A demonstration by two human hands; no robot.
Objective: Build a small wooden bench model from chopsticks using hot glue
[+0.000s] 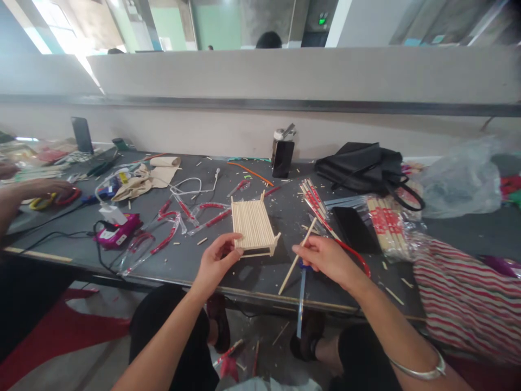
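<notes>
A small platform of pale wooden sticks (253, 225) with short legs stands on the dark table (191, 260). My left hand (217, 259) grips its near left corner, fingers curled on the edge. My right hand (325, 258) is closed on a single wooden stick (299, 255) held slanted, just right of the platform, and a blue-handled tool (302, 296) hangs down from the same hand past the table edge.
Chopsticks in red wrappers (315, 203) and a bag of them (386, 222) lie right, by a black phone (353, 229) and black bag (364, 165). Plastic wrappers (163, 236), cables and a pink device (118, 232) lie left. Another person's hand (38, 190) is at far left.
</notes>
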